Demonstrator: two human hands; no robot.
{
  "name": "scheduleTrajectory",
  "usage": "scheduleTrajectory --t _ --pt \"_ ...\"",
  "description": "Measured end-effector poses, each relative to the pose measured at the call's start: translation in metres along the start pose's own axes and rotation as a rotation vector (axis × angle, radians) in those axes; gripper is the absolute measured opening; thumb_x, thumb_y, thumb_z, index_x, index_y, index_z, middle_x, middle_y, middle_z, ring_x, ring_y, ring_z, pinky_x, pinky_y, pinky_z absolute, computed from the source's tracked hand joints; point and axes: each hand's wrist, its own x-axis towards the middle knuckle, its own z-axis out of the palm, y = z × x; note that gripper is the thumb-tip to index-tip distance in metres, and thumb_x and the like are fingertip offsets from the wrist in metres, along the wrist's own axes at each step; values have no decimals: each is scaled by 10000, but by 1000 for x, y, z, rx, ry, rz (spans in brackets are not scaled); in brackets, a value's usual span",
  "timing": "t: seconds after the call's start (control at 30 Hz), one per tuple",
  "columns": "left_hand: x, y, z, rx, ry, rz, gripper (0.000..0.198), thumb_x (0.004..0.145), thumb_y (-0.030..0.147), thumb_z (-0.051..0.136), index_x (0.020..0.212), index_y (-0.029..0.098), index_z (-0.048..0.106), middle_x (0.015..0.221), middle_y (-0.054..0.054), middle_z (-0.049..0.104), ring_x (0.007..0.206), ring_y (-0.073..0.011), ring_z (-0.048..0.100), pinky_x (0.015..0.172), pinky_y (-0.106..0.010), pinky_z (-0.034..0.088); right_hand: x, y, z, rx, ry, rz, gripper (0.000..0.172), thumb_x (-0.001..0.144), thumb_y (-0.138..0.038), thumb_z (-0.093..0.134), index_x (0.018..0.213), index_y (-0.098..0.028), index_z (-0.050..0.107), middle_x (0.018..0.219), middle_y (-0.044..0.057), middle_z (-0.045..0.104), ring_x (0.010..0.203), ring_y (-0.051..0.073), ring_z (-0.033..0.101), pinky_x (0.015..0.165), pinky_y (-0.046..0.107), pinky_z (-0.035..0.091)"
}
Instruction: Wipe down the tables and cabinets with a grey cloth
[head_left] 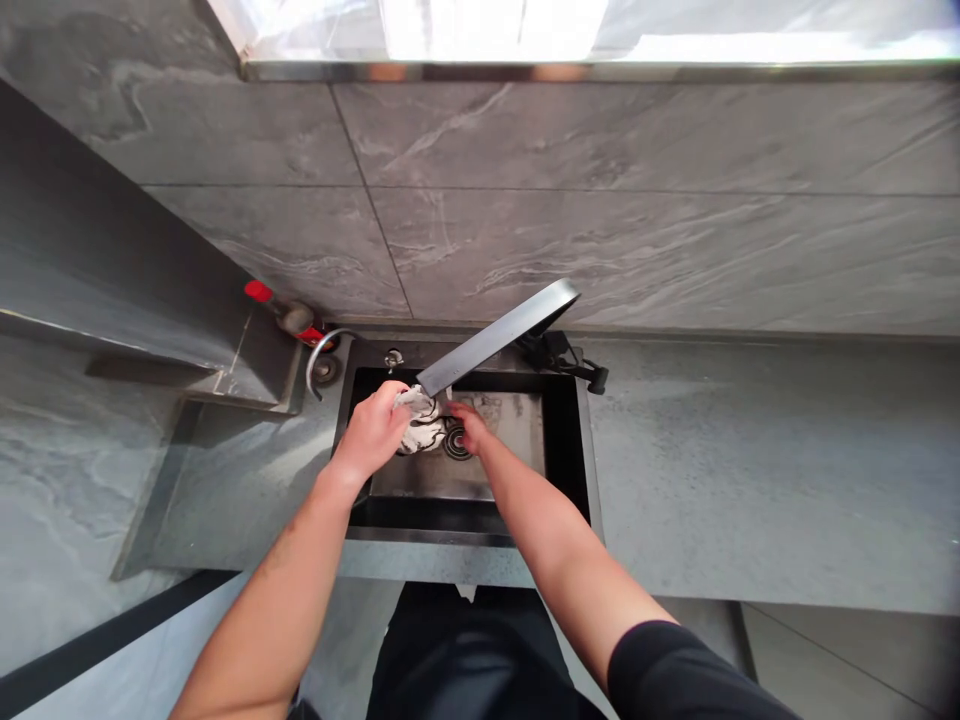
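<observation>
Now, rag [420, 430] btwn L hand [371, 430], R hand [469, 425]

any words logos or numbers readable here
The marking on the floor of the sink, just past the right hand: too blurred to read.
The red-topped item behind the sink: no readable text.
No other words, labels, brands or numbers can be read.

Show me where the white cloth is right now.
In the head view, the white cloth is bunched under the left hand in the black sink, just left of the round drain strainer and the right hand.
</observation>
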Motion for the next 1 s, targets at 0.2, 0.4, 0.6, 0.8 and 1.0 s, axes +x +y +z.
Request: scheduleTrajectory --t 0.2,0.4,0.6,0.8,1.0 --pt "2 13 -2 66 -116 -7 288 1003 343 527 1218 273 706 1096 -56 818 1023 -287 769 865 -343 522 -27 9 45 27 -83 -36 437 689 -479 909 1029 -219 823 1033 62 838 969 277 720 810 396 574" --pt "2 1 -17 146 -98 2 306 1003 361 494 1206 267 702 1072 -60 813 998 -279 762 917 -344 537 -21 -4 48 88 50 -184 152 718 -334 782 840 -250 748 823 4 773 974 256 702 856 347 584" --pt "4 1 -19 134 -143 31 380 1006 424 469 1271 268 693 1106 -80 812 995 -299 765 892 -362 522 -37 -8 54 76 21 -274 383 605 -257 878 982 -242 812 994 11 832 984 258 728 960 371 584" --pt "2 -6 -22 169 -237 7 382 1010 491 494 1278 326 710 999 -42 821 935 -309 772 805 -360 486 -11 -13 36 82 225 -255 183 673 -206 704 827 -248 794 905 14 809 1025 265 708 984 364 576" --pt "-5 -9 -27 84 -263 16 392 1018 519 519 1304 327 706 1040 -36 824 961 -301 765 838 -369 504 -1 -5 -13 165 290 -158 164 631 -196 622 738 -252 733 817 1 749 991 239 691 913 330 579"
